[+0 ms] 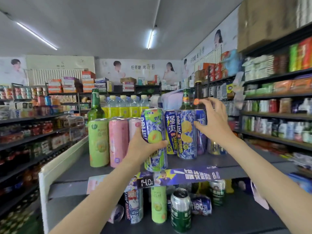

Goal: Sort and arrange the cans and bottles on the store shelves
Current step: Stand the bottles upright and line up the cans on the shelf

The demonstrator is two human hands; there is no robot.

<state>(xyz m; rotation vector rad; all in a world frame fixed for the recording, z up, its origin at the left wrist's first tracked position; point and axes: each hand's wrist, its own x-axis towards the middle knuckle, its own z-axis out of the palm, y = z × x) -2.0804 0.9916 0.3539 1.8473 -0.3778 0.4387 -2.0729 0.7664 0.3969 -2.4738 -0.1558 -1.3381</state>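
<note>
My left hand point(143, 147) grips a tall blue-and-green can point(154, 129), held upright just above the front of the grey top shelf point(81, 168). My right hand point(211, 119) is spread open, fingers reaching around a blue-and-yellow lemon can point(186, 132) and a purple can behind it point(201, 132). A dark brown bottle point(198, 93) stands right behind my fingertips, a green bottle point(186, 98) beside it. Left of these stand a light green can point(98, 142), pink cans point(118, 141) and another green bottle point(95, 105).
On the lower shelf point(236, 220) are upright green cans point(180, 208), a light green can point(158, 203) and a blue can lying on its side point(200, 205). Yellow drink bottles point(125, 107) line the back. Stocked shelving flanks both sides of the aisle.
</note>
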